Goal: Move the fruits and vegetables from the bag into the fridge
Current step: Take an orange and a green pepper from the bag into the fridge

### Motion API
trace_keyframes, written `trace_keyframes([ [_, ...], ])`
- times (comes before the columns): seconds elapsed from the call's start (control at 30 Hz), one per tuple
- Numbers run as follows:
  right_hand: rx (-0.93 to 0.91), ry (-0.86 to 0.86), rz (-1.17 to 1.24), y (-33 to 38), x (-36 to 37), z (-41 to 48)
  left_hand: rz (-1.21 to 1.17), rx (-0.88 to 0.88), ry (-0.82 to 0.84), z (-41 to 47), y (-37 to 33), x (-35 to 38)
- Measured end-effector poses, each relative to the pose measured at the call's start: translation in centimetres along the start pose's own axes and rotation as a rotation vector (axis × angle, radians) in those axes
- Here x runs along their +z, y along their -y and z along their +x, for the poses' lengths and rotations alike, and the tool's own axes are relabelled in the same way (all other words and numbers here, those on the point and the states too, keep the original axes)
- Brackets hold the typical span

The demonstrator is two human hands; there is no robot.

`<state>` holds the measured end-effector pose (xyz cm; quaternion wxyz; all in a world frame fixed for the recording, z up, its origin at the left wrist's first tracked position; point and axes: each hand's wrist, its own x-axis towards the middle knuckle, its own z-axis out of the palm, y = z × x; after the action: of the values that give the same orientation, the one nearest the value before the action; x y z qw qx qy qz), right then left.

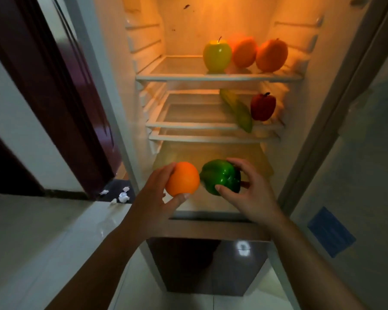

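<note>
On the far left I see a dark maroon door frame (61, 104), and on the floor below it, left of my left hand, a few scraps of crumpled white paper (122, 196). My left hand (154, 198) is curled around an orange (182, 179), thumb under it and fingers over its far left side, holding it at the mouth of the open fridge (220, 217), above the bottom compartment's front edge. Just right of the orange, close to it though I cannot tell whether they touch, is a green bell pepper (221, 176) gripped by my right hand (253, 193), thumb on the near face and fingers over the top right.

Above and beyond both hands, the middle shelf (188, 125) carries a long yellow-green vegetable (238, 109) lying at a slant, its lower end overhanging the shelf's front, with a red apple (263, 106) just to its right. Higher still, the top shelf (177, 77) holds a green apple (217, 55), then two oranges (244, 52) in a row to its right, all close together. Right of my right hand stands the open fridge door (356, 153), with a blue sticker (330, 231) on it.
</note>
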<state>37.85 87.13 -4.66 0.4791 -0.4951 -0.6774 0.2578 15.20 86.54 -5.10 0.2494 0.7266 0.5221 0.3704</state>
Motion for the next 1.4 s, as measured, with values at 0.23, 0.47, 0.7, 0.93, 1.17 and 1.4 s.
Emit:
trace_keyframes([
  [0.23, -0.02, -0.129, -0.031, -0.7, -2.2, 5.9, -0.004, 0.085, 0.02, 7.9, 0.3, -0.1],
  [0.47, -0.001, -0.205, -0.112, -1.2, -2.9, 10.3, -0.027, 0.089, 0.012, 12.7, 1.7, 0.4],
  [0.7, -0.001, -0.284, -0.395, -1.2, -1.0, 16.0, -0.029, 0.139, -0.029, 16.2, 2.2, -1.4],
  [0.93, 0.024, -0.282, -0.572, -2.6, 0.2, 19.0, -0.082, 0.156, -0.005, 18.9, 2.9, -1.7],
  [1.17, 0.071, -0.23, -0.552, -3.8, 0.7, 20.1, -0.082, 0.166, 0.045, 20.5, 3.6, -1.2],
  [1.4, 0.026, -0.29, -0.475, -4.5, 0.9, 20.1, -0.08, 0.15, 0.065, 21.2, 3.7, -0.7],
])
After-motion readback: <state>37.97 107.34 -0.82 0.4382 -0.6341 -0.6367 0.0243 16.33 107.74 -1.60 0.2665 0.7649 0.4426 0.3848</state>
